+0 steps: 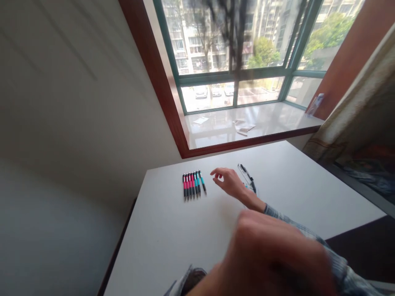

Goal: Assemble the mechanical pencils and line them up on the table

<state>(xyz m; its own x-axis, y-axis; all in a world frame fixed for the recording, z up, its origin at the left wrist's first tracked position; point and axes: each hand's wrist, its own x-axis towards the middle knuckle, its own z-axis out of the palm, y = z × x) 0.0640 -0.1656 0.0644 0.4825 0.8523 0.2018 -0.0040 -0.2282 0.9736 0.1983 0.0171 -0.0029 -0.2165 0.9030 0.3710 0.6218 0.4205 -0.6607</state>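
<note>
A row of pens with pink barrels (pixel 189 185) and teal barrels (pixel 197 183) lies side by side on the white table (pixel 160 238). At the row's right end, one teal pen (pixel 203 181) lies slightly apart and tilted. Just right of it is my right hand (pixel 230 182), thumb and index finger curved but apart, with nothing between them. Large and blurred close to the camera, my left hand (pixel 274 250) crosses in front of my right sleeve. Its fingers are hidden, so what it holds cannot be seen.
Black pens or similar slim items (pixel 248 176) lie beyond my right wrist, partly covered by it. Papers (pixel 243 126) rest on the windowsill (pixel 212 137) behind the table. A wall (pixel 77 144) stands at the left, a curtain (pixel 348 98) at the right.
</note>
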